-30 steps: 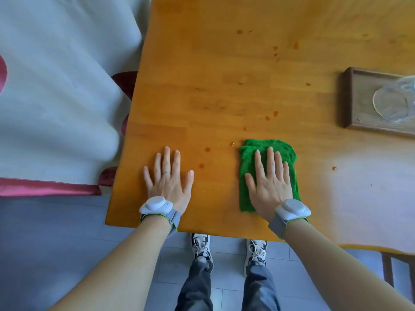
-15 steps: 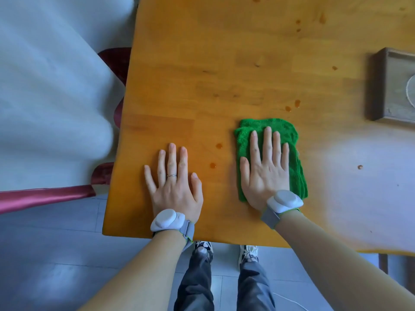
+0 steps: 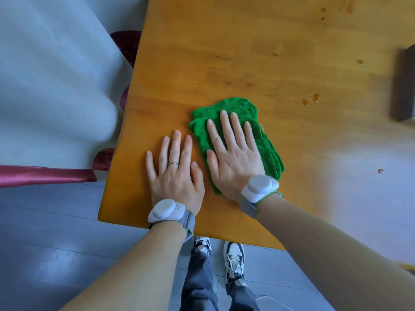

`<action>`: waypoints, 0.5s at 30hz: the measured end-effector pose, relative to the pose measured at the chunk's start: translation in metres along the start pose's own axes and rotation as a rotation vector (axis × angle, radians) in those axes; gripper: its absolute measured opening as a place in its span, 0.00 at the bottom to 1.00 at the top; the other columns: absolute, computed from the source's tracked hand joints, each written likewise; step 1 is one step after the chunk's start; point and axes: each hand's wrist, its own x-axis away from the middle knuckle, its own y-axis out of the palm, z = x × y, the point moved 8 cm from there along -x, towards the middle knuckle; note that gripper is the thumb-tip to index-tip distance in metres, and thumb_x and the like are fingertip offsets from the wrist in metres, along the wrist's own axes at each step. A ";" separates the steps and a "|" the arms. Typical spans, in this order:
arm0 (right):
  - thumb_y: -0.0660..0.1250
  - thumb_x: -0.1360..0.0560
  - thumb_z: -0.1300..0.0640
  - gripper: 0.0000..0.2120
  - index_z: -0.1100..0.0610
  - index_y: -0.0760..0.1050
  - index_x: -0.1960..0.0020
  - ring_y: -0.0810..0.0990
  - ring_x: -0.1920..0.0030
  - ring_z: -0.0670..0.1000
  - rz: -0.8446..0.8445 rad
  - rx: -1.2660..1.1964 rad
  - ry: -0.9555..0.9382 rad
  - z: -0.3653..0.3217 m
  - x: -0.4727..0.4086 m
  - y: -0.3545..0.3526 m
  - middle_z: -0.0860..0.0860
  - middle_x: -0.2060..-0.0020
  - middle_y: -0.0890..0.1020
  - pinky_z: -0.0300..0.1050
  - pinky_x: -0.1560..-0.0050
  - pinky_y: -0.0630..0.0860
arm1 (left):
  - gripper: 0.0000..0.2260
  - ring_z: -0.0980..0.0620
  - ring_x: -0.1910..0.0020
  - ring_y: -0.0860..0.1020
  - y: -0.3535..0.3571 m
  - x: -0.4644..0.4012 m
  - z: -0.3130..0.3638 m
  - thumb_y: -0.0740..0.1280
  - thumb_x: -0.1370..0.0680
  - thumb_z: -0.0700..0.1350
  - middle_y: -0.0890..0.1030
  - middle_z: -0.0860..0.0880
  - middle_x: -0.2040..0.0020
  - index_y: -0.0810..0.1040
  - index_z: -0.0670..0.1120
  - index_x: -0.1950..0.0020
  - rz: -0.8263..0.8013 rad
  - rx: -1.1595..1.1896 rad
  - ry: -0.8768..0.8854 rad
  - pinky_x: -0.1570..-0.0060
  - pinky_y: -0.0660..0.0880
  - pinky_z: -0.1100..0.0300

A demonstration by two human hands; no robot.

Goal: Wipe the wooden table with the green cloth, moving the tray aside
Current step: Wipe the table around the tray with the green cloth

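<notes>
The folded green cloth (image 3: 233, 108) lies on the wooden table (image 3: 224, 52) near its front left corner. My right hand (image 3: 233, 158) presses flat on the cloth, fingers spread and pointing away from me. My left hand (image 3: 177, 176) rests flat and open on the bare wood, right beside the cloth's left edge. Only the dark left end of the tray (image 3: 405, 86) shows at the right edge of the view. Brown drops (image 3: 311, 99) sit on the wood between the cloth and the tray.
A small crumb (image 3: 380, 171) lies on the table to the right of the cloth. More spots (image 3: 323, 14) dot the far part. A white fabric with a dark red border (image 3: 45, 176) is left of the table. My feet (image 3: 233, 261) stand on grey floor under the front edge.
My right hand has slid the cloth to the left, over the two spots near my left hand. The view has shifted, so the tray is almost out of frame.
</notes>
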 end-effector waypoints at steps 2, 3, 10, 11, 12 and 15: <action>0.47 0.15 0.44 0.31 0.53 0.51 0.15 0.48 0.16 0.59 -0.012 -0.006 -0.044 -0.007 0.025 0.004 0.57 0.16 0.51 0.62 0.17 0.49 | 0.24 0.49 0.17 0.57 0.000 0.000 -0.001 0.54 0.16 0.51 0.61 0.51 0.17 0.65 0.51 0.19 0.004 0.001 -0.003 0.20 0.54 0.39; 0.48 0.15 0.45 0.31 0.53 0.52 0.15 0.48 0.16 0.59 -0.017 -0.010 -0.057 -0.009 0.039 0.006 0.57 0.16 0.51 0.63 0.17 0.49 | 0.25 0.49 0.17 0.58 0.000 0.000 -0.001 0.54 0.16 0.50 0.61 0.51 0.17 0.65 0.51 0.19 0.008 0.003 -0.007 0.20 0.54 0.39; 0.52 0.16 0.44 0.31 0.52 0.53 0.15 0.48 0.16 0.59 -0.070 0.016 -0.096 -0.014 0.080 0.015 0.57 0.16 0.51 0.63 0.18 0.50 | 0.27 0.49 0.17 0.57 -0.002 0.001 -0.003 0.54 0.18 0.50 0.60 0.52 0.17 0.64 0.52 0.18 -0.005 0.021 -0.008 0.20 0.53 0.40; 0.52 0.16 0.44 0.32 0.52 0.53 0.15 0.48 0.16 0.58 -0.073 0.013 -0.107 -0.012 0.076 0.013 0.56 0.16 0.51 0.63 0.18 0.50 | 0.27 0.49 0.17 0.57 -0.003 -0.001 -0.002 0.55 0.18 0.50 0.60 0.52 0.17 0.64 0.52 0.18 -0.004 0.024 -0.009 0.20 0.53 0.40; 0.52 0.16 0.44 0.32 0.51 0.53 0.15 0.48 0.16 0.58 -0.073 0.005 -0.115 -0.010 0.072 0.012 0.56 0.16 0.51 0.62 0.17 0.50 | 0.27 0.49 0.17 0.57 -0.003 0.000 -0.001 0.55 0.18 0.49 0.60 0.52 0.17 0.64 0.52 0.18 -0.005 0.027 -0.011 0.20 0.53 0.40; 0.52 0.16 0.44 0.31 0.49 0.52 0.15 0.48 0.15 0.56 -0.051 -0.016 -0.116 -0.002 0.049 0.005 0.53 0.15 0.52 0.60 0.17 0.49 | 0.26 0.50 0.17 0.57 -0.003 -0.002 -0.002 0.55 0.18 0.49 0.60 0.52 0.17 0.64 0.52 0.18 -0.010 0.022 -0.026 0.20 0.52 0.41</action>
